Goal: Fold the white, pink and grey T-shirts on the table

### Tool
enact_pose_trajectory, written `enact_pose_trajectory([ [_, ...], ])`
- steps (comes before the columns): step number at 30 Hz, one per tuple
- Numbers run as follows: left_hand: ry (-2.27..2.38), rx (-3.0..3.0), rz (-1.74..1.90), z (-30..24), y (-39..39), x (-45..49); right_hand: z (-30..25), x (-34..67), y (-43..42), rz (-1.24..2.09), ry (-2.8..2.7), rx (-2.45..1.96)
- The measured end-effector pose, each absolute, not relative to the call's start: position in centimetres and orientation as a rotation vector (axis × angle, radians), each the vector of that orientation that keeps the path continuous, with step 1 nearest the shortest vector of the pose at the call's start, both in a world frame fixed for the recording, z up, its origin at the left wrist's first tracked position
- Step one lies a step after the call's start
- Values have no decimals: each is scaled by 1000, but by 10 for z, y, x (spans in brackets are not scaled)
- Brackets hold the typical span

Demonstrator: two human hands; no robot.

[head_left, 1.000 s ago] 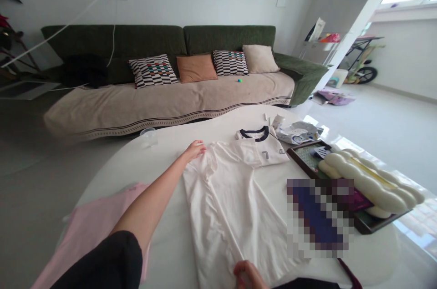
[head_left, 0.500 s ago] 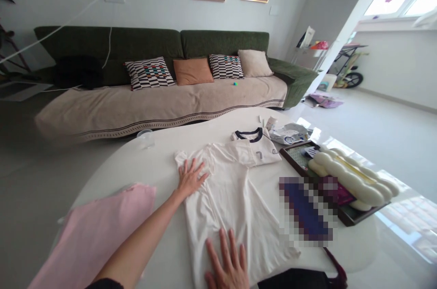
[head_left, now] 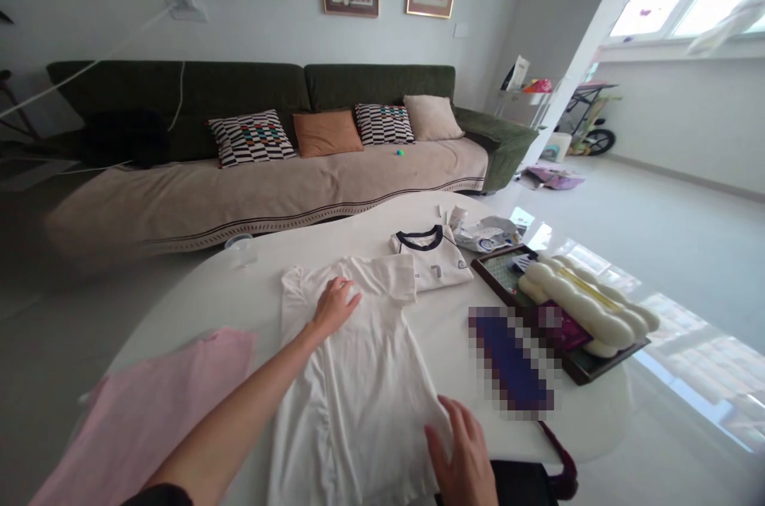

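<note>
A white T-shirt lies spread on the white table in front of me, with soft creases along its length. On its upper part rests my left hand, fingers slightly bent and a gap showing at the thumb. My right hand is at the shirt's lower right edge, thumb apart from the fingers and not closed on the cloth. Beyond the shirt's upper right corner sits a folded white jersey with a dark collar; the T-shirt's sleeve reaches its edge.
Pink cloth lies at the left, a clear cup behind it. On the right are a dark tray with a puffy cream case, a blurred-out blue item and a crumpled plastic packet. A green sofa stands behind.
My right hand has moved right, from the shirt's lower middle to its right edge. My left hand has shifted toward the shirt's middle, its spread fingers now more bent. The view has tilted and turned slightly.
</note>
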State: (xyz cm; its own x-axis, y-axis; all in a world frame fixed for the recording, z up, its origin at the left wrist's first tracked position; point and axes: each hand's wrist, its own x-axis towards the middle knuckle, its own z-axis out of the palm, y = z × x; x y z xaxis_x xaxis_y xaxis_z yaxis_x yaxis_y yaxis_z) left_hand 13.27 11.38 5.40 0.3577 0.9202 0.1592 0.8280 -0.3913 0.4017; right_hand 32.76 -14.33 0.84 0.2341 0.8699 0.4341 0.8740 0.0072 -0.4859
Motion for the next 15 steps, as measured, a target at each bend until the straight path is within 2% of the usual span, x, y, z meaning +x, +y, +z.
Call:
enact_pose_trajectory([
  [3,1406,2395,537,61,103,209,11,354,-139,-43,-1542,-1951],
  [7,1488,2074,517,61,99,270,8,347,-139,53,-1631,-2033],
  [11,1546,1791,630,60,117,265,12,340,-137,172,-1660,-2048],
  [15,1542,1474,825,67,138,209,39,321,-138,281,-1594,-1864],
])
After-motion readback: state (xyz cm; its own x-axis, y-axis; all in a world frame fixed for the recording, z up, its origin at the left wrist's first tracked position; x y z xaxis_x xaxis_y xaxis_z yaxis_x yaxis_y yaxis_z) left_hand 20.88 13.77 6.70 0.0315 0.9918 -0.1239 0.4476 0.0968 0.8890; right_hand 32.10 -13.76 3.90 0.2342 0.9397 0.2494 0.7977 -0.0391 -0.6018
